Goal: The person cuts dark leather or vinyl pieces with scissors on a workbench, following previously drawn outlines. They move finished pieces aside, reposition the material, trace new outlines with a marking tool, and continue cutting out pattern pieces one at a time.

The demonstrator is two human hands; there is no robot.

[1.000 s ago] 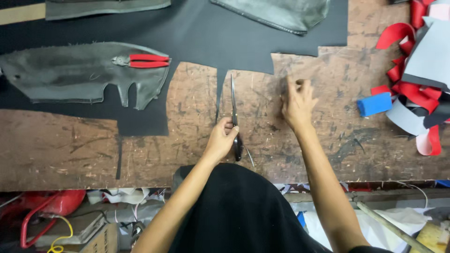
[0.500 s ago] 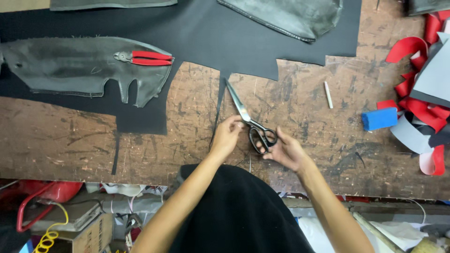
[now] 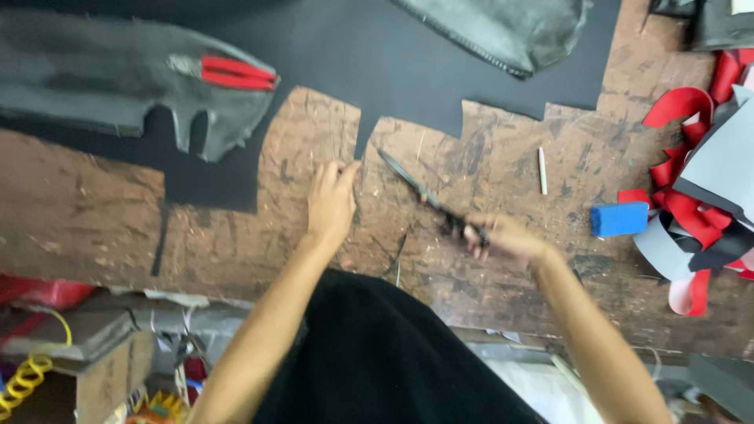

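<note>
Scissors (image 3: 428,196) in the right hand (image 3: 503,239), fingers closed around the handles, blades shut or nearly so and pointing up-left toward a notch in the edge of the black sheet (image 3: 377,55). Motion blur on hand and handles; exact finger positions unclear. Blade tips lie over bare workbench (image 3: 471,157), just short of the sheet's cut edge.

Left hand (image 3: 331,200) flat on the bench, fingers extended and loosely together, gripping nothing. Its fingertips reach up toward the narrow slit in the black sheet, between two brown areas of exposed wood.

Black sheet covers the upper part of the worn, scratched wooden bench; its lower edge is cut in steps and notches. On it, upper left, a dark grey shaped piece (image 3: 118,86) with a red insert (image 3: 236,73). Another dark grey piece (image 3: 503,27) at top centre.

Right of the scissors, a thin white stick (image 3: 542,169) lies on the wood, apart from both hands. Farther right, a blue block (image 3: 619,219) beside a heap of red, grey and black scraps (image 3: 707,188).
</note>
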